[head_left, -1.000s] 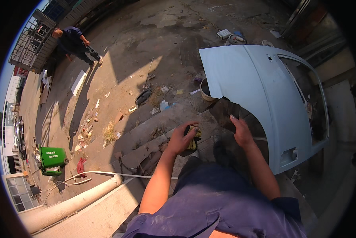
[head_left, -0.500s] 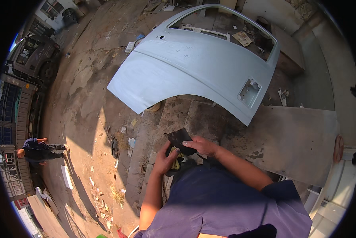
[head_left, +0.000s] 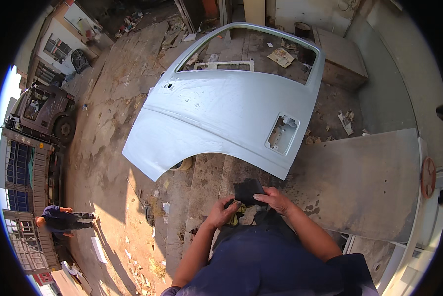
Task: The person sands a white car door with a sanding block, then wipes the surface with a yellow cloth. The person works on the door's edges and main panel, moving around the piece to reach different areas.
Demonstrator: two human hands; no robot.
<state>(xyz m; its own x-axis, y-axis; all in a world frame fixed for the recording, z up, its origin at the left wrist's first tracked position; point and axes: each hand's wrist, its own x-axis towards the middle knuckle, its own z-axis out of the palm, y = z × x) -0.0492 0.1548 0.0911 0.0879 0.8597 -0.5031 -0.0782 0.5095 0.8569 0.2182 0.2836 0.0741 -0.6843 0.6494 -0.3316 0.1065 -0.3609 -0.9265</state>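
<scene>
In front of my body, my right hand [head_left: 276,200] pinches a black square sheet [head_left: 248,191], which looks like sandpaper, by its right edge with the thumb on top. My left hand [head_left: 222,213] is closed at the sheet's lower left corner, thumb and fingers together. Below the sheet, against my left fingers, a yellow and dark crumpled piece [head_left: 239,215] shows in part; I cannot tell what it is. Beyond my hands lies a pale blue-white vehicle door panel [head_left: 206,113] with a window opening and a handle recess. Neither hand touches it.
A broad grey-brown board [head_left: 355,182] lies to my right, beside a rusty round wheel [head_left: 428,177]. A person [head_left: 61,219] in dark clothes stands far left, near a parked truck [head_left: 41,111]. Paper scraps and debris litter the ground. A wooden box [head_left: 340,59] stands behind the door.
The view has shifted, so the door sits lower and further left. Both hands still hold the black sheet, which has turned a little and shows more squarely.
</scene>
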